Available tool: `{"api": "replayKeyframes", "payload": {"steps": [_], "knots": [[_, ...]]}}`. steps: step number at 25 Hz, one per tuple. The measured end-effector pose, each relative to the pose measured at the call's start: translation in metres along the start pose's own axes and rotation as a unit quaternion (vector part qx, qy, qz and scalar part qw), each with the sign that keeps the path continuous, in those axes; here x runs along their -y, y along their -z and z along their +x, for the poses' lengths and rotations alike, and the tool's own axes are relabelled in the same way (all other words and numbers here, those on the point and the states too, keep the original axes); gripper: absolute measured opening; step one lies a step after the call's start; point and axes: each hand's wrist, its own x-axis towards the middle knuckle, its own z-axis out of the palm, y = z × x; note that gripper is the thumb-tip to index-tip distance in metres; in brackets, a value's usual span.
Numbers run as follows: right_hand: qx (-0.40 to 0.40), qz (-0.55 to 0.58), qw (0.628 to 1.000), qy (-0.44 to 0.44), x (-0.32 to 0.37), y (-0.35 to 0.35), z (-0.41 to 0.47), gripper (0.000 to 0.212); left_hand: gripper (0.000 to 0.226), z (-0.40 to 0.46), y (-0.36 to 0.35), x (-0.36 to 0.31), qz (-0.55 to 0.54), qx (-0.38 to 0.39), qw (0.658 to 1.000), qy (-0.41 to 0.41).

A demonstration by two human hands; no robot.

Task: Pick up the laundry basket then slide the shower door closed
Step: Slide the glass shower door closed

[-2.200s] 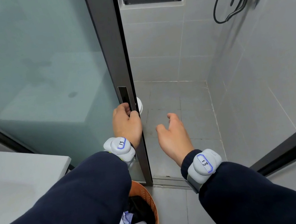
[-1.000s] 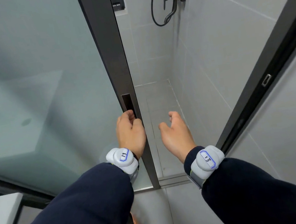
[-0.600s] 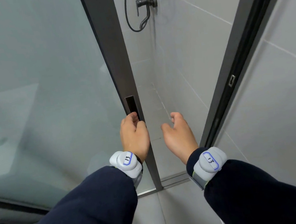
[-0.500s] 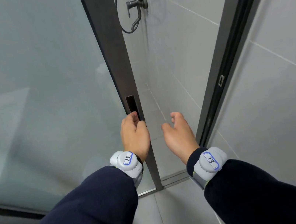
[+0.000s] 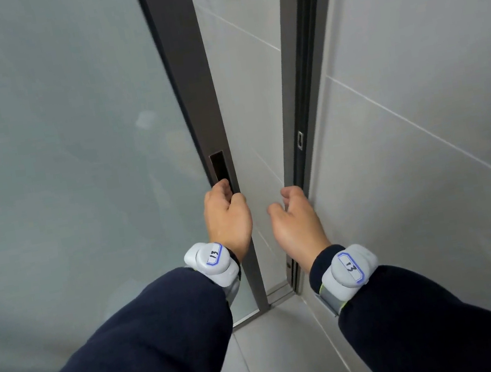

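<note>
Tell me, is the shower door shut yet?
Nearly. The left hand grips the dark edge of the glass shower door below its slot handle. Only a narrow gap remains before the door frame on the wall. The right hand hangs open and empty near that frame. The laundry basket is out of view.

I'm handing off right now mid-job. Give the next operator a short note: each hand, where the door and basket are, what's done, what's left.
Left hand: fingers hooked at the recessed pull of the shower door's dark edge frame, gripping it.
Right hand: open and empty, held in the gap close to the door jamb.
Shower door: nearly shut; only a narrow gap to the jamb.
Laundry basket: not in view, and neither hand holds it, so I cannot confirm the pickup.
Left to do: move the right hand clear of the gap, then slide the door the last bit until it meets the jamb. Check on the basket.
</note>
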Motion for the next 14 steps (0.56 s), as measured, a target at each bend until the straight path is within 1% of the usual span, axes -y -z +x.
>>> {"api": "replayKeyframes", "payload": {"steps": [6,9,12,14], "knots": [[-0.022,0.011,1.000,-0.006,-0.011,0.024,0.011,0.054,0.056,0.000,-0.039,-0.018,-0.002,0.046,0.999,0.010],[-0.026,0.022,0.999,-0.014,-0.017,0.034,0.013,0.055,0.037,0.007,-0.055,-0.019,0.006,0.067,0.998,0.013],[-0.037,0.034,0.998,-0.023,-0.023,0.042,0.016,0.057,0.033,0.009,-0.069,-0.028,-0.005,0.088,0.996,0.012],[-0.040,0.034,0.998,-0.026,-0.026,0.044,0.016,0.057,0.037,0.010,-0.077,-0.034,-0.010,0.101,0.995,0.021]]}}
